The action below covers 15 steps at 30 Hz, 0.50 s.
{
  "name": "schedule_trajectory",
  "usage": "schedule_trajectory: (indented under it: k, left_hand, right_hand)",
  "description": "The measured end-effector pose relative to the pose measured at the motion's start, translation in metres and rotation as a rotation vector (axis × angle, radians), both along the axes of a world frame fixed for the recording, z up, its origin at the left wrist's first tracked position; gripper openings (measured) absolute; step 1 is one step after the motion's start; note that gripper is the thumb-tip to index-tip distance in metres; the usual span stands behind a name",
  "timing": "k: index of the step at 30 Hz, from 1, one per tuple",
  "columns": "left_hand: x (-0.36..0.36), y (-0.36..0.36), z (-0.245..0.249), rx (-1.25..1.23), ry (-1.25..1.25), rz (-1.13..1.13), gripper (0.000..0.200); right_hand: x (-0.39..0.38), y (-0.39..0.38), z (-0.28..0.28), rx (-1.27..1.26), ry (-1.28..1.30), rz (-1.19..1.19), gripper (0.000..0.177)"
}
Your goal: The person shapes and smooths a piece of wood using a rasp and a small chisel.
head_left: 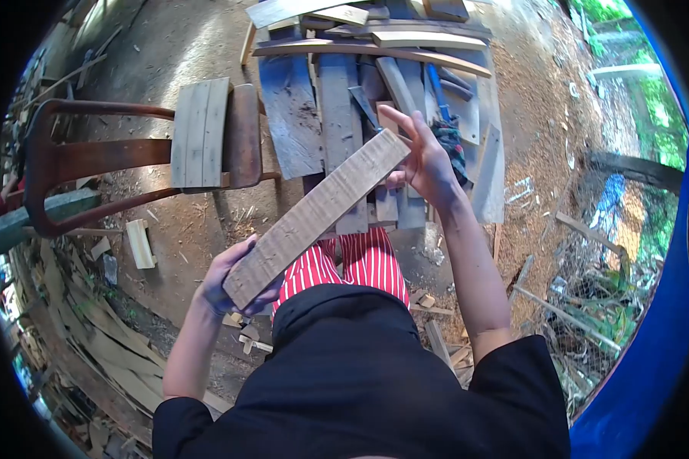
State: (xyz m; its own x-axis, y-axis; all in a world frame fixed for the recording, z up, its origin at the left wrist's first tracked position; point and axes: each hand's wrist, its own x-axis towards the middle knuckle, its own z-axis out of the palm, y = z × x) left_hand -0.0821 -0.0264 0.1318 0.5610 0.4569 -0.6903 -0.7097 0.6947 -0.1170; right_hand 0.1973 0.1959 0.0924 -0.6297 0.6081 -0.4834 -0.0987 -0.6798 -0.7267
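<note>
A rectangular wooden block (314,218) with a rough brown face slants across the middle, its upper end to the right. My left hand (233,279) is wrapped round the lower end, thumb along the edge. At the upper end is my right hand (421,157), its fingers apart and partly raised, with the palm side against or just beside the block's end; whether it presses on the wood is unclear. Beneath and beyond the block lies a workbench of grey planks (337,99), with loose boards stacked at its far side.
To the left stands a brown chair (92,157) with short boards (199,134) on its seat. A blue-handled tool (438,88) and dark cloth (450,141) lie on the bench's right. Wood scraps (140,243) and shavings are on the ground. Wire mesh runs along the right.
</note>
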Motion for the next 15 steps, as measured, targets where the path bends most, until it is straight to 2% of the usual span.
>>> schedule_trajectory:
  k: [1,3,4,5,6,8,10,11,12,15]
  left_hand:
    - [-0.004,0.000,-0.005,-0.004,-0.004,-0.013,0.065]
    - [-0.011,0.008,-0.016,0.331,-0.241,-0.019,0.071]
    - [-0.011,0.014,-0.014,0.326,-0.243,-0.027,0.071]
    - [-0.013,0.021,-0.010,0.343,-0.319,0.075,0.072]
    - [-0.015,0.031,-0.007,0.363,-0.389,0.179,0.074]
    - [-0.029,0.035,-0.080,0.586,-0.382,0.424,0.074]
    - [0.005,0.050,-0.065,0.549,0.202,0.365,0.064]
    - [0.033,0.053,-0.075,0.770,0.512,0.235,0.057]
    - [0.044,0.056,-0.100,0.616,0.630,0.011,0.052]
    - [0.096,0.073,-0.107,0.460,0.761,0.159,0.035]
  right_hand:
    - [0.004,0.001,0.004,0.066,-0.060,0.084,0.058]
    - [0.006,-0.006,0.009,0.194,-0.160,0.205,0.044]
    - [0.007,-0.012,0.011,0.255,-0.205,0.240,0.037]
    - [0.010,-0.018,0.006,0.166,-0.169,0.179,0.029]
    - [0.010,-0.026,0.000,0.166,-0.161,0.177,0.029]
    - [0.008,-0.051,-0.010,-0.034,-0.098,-0.093,0.026]
    - [-0.007,-0.082,-0.021,-0.098,-0.106,-0.244,0.022]
    - [-0.017,-0.097,-0.028,-0.119,-0.091,-0.299,0.022]
    - [-0.028,-0.112,-0.034,-0.142,-0.078,-0.353,0.022]
    - [-0.052,-0.145,-0.049,-0.069,-0.048,-0.374,0.023]
